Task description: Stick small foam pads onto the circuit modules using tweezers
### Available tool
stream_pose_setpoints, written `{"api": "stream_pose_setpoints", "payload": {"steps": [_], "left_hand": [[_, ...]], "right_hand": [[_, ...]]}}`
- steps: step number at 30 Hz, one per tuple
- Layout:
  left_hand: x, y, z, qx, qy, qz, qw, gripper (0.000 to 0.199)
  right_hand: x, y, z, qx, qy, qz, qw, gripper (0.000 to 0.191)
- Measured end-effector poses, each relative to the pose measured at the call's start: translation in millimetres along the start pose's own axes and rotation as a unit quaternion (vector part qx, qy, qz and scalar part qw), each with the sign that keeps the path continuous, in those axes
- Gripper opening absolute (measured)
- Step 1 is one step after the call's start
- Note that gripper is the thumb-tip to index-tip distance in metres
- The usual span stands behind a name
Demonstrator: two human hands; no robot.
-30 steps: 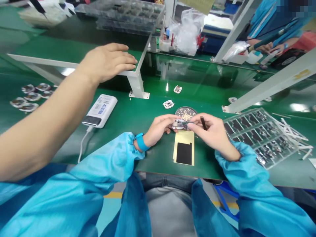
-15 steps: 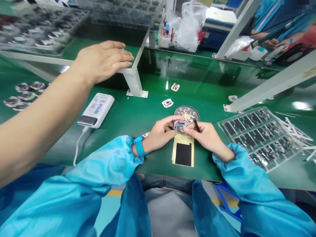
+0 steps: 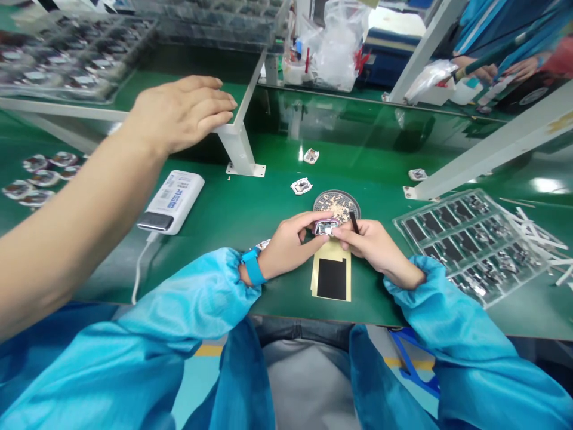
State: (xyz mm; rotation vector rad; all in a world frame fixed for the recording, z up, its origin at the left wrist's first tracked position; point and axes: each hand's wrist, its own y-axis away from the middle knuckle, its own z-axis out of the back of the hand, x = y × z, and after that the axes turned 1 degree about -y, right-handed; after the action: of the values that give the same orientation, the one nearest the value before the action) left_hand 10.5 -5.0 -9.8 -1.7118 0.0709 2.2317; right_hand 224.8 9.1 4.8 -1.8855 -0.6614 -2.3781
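The person's left hand (image 3: 290,246) and right hand (image 3: 375,248) met over the green workbench (image 3: 268,209) at 12 o'clock from the chest. The left fingers were curled closed around a small electronic module (image 3: 326,227), which had a pink-violet rim, a silvery metal face and a few tiny components; its finer details were too small to tell. The right thumb and fingers were closed in a pinch at the module's right edge, and a slim black stick (image 3: 354,222) stood up from that grip. Just below the module lay a yellow backing sheet with a black pad (image 3: 331,279). Just above it sat a round perforated dish (image 3: 336,206) holding tan pieces. At 2 o'clock lay a clear blister tray of dark modules (image 3: 468,239), and at 10 o'clock a white power bank (image 3: 171,202). Separately, a co-worker's bare forearm (image 3: 71,191) crossed from the lower left, its open hand (image 3: 179,113) hovering over a white bench bracket (image 3: 237,146).
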Motion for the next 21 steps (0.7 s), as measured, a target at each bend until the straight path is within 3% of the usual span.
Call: {"api": "stream_pose_setpoints", "payload": {"steps": [9, 14, 17, 21], "left_hand": [[0.6, -0.6, 0.6, -0.032, -0.020, -0.016, 0.999, 0.043], [-1.2, -4.5, -0.3, -0.011, 0.137, 0.076, 0.988, 0.049], [-0.8, -6.7, -0.9, 0.016, 0.248, 0.115, 0.962, 0.056], [0.9, -7.0, -1.3, 0.013, 0.272, 0.127, 0.954, 0.058]], "right_hand": [[3.0, 0.3, -2.6, -0.031, 0.033, 0.039, 0.998, 0.041], [-0.2, -1.3, -13.6, -0.131, 0.036, 0.147, 0.980, 0.036], [-1.5, -1.8, -20.7, -0.124, -0.001, 0.167, 0.978, 0.037], [-3.0, -2.5, -22.7, -0.129, -0.018, 0.162, 0.978, 0.036]]}}
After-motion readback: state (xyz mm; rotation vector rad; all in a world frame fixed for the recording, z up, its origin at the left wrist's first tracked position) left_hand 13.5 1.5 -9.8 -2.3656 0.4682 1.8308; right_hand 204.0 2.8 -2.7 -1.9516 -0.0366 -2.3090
